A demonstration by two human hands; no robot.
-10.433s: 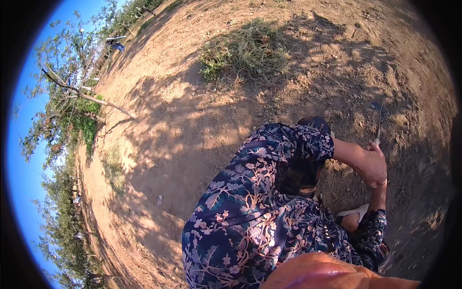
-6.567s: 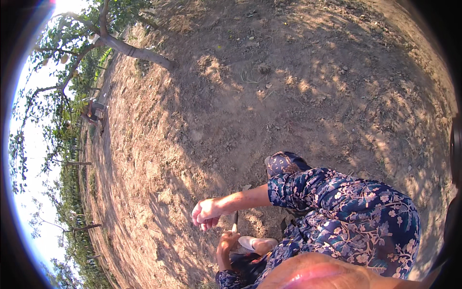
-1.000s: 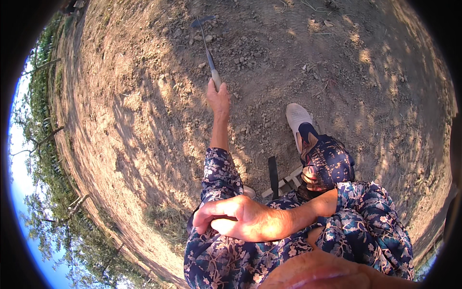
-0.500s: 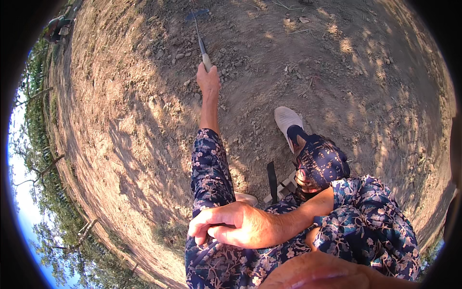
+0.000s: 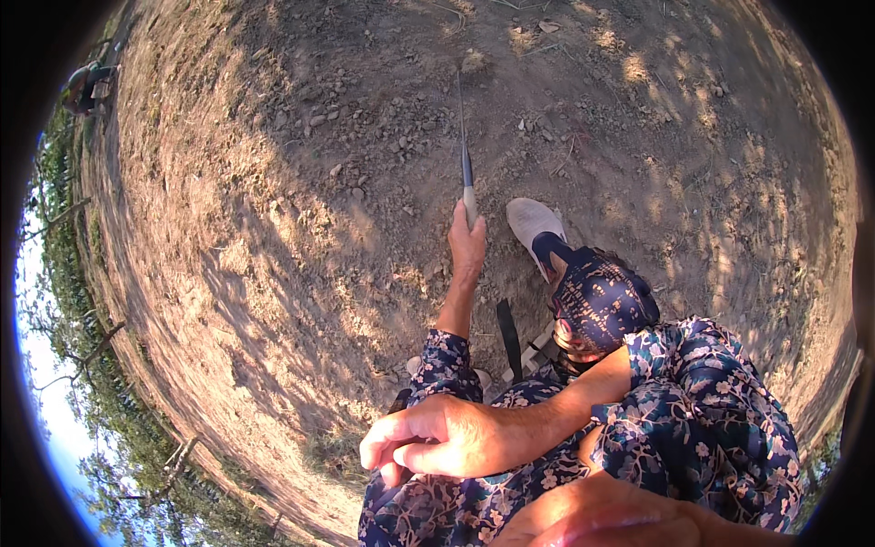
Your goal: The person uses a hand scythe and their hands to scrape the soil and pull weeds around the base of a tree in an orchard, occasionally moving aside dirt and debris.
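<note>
The left hand [image 5: 467,244] is stretched out ahead of the body on a straight arm, its fingers closed around the pale end of a long-handled tool [image 5: 464,155], most likely to give reach so the far end can work the soil without the person stooping. The tool runs away from the hand as a thin dark shaft, tilted forward, and its tip meets the dry ground [image 5: 301,201] near a small clump of dried grass [image 5: 473,62]; the head itself is too small to make out. The right hand [image 5: 437,439] is curled shut and rests on the patterned blue fabric [image 5: 693,428] over the left upper arm or knee, apparently bracing the body; whether it grips anything cannot be told. A white shoe [image 5: 533,223] is planted just right of the left hand, close to the shaft, steadying the stance. Loose stones lie scattered on the earth around the tool's tip.
</note>
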